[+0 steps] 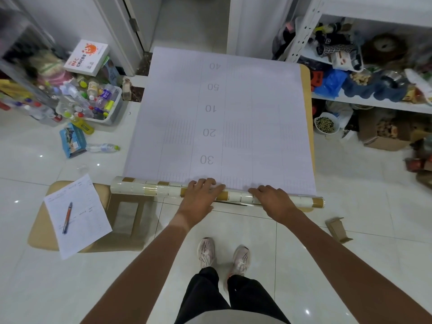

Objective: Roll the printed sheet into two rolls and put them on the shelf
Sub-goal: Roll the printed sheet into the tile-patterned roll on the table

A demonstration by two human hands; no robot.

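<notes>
Rolling has barely begun: both the left hand [201, 192] and right hand [271, 198] press flat, fingers spread, on a thin roll [154, 190] at the printed sheet [224, 118]'s 6 o'clock edge, the shelf [364, 102] at 2 o'clock awaiting rolls.

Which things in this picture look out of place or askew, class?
A water bottle lies on its side on the floor, apart from the bin of bottles. A torn cardboard scrap lies loose by the table. The roll under both hands overhangs the table's left edge.
</notes>
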